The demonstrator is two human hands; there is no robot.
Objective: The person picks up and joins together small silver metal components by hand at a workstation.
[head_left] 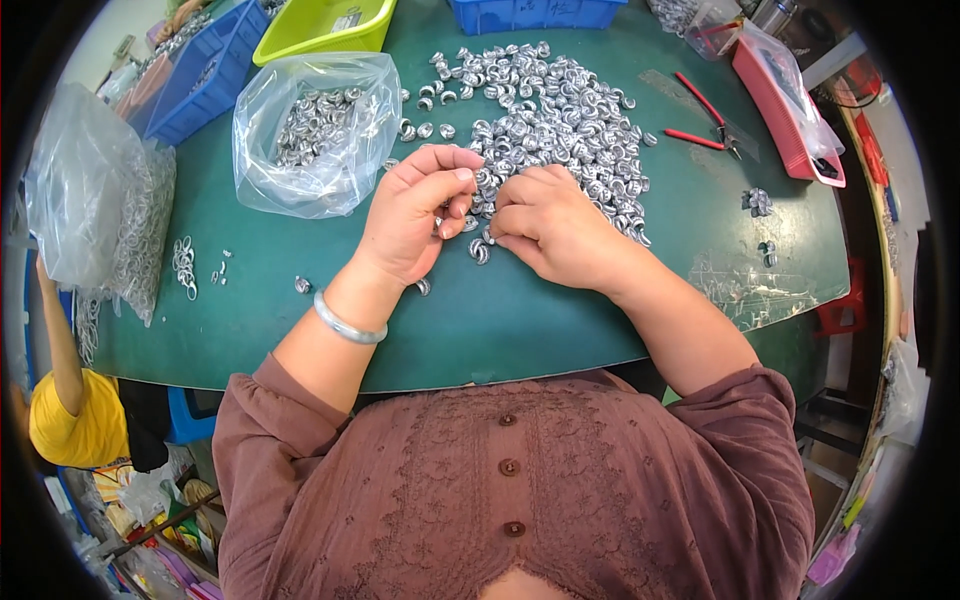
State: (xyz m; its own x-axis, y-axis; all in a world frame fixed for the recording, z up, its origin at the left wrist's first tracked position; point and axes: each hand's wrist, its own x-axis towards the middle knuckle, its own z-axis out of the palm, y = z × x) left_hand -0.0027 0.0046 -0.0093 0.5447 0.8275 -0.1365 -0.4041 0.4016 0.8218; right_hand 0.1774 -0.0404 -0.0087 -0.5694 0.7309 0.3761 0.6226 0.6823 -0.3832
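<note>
A heap of small curved silver metal pieces (565, 130) covers the middle of the green table (480, 330). At its near left edge is my left hand (425, 205), with a pale bangle (348, 322) on the wrist. Its fingers are curled and the thumb lies near the index finger; what they hold is mostly hidden. My right hand (555, 225) is closed at the near side of the heap, a small silver piece (488, 236) at its fingertips. Just below lies a ridged crescent piece (479, 251).
An open clear bag (262, 180) of similar pieces stands left of the heap. Red-handled pliers (722, 132) and a pink basket (768, 105) are at right. A large bag of chains (145, 225) and a blue bin (215, 75) stand left, near a person in yellow (80, 420).
</note>
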